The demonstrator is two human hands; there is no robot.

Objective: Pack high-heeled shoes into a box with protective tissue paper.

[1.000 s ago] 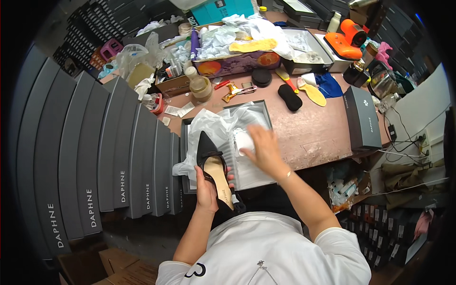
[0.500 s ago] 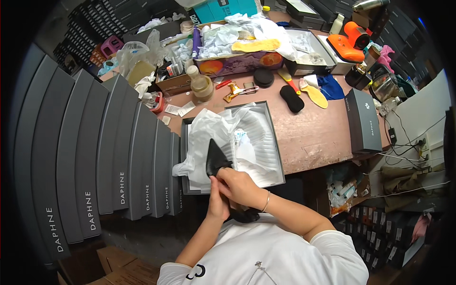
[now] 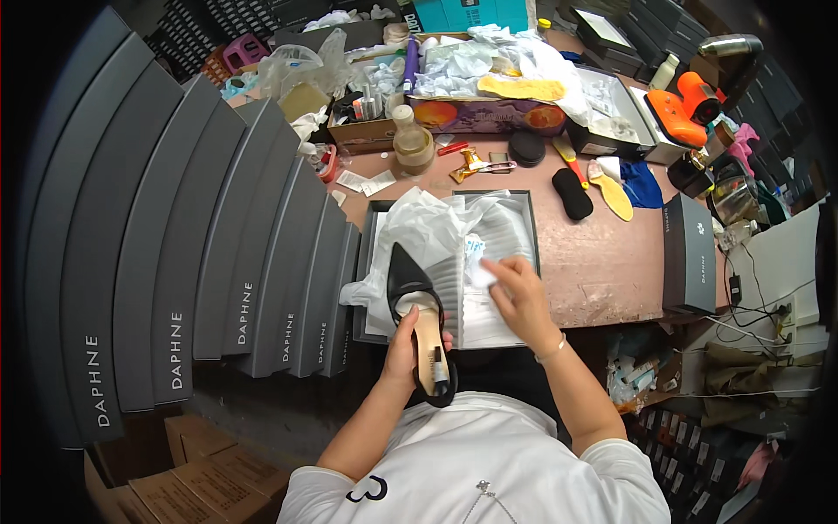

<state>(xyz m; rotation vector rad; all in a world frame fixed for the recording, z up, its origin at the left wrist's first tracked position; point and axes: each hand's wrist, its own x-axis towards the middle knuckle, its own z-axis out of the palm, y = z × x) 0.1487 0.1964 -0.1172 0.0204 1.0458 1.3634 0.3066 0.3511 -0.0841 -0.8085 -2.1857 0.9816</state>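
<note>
A black pointed-toe slingback shoe (image 3: 409,281) with a beige insole hangs over the near edge of an open shoe box, toe pointing away from me. My left hand (image 3: 402,348) is closed around its middle, and the strap loops at the near end. My right hand (image 3: 521,301) holds nothing that I can see; its fingers are apart, slightly blurred, over the right half of the box. Close to its fingertips lies a small white packet (image 3: 474,251) with blue print. Crumpled white tissue paper (image 3: 419,223) fills the left of the grey shoe box (image 3: 533,229).
Tall stacks of grey shoe boxes (image 3: 209,227) crowd my left side. Beyond the open box are a glass bottle (image 3: 413,148), a round black tin (image 3: 526,148), a black sponge (image 3: 572,194) and a yellow insole (image 3: 615,197). A closed box (image 3: 690,253) stands at the table's right.
My right hand has let go of the shoe and moved right, over the box. The shoe has turned so its insole shows, held by the left hand alone. The whole view has shifted.
</note>
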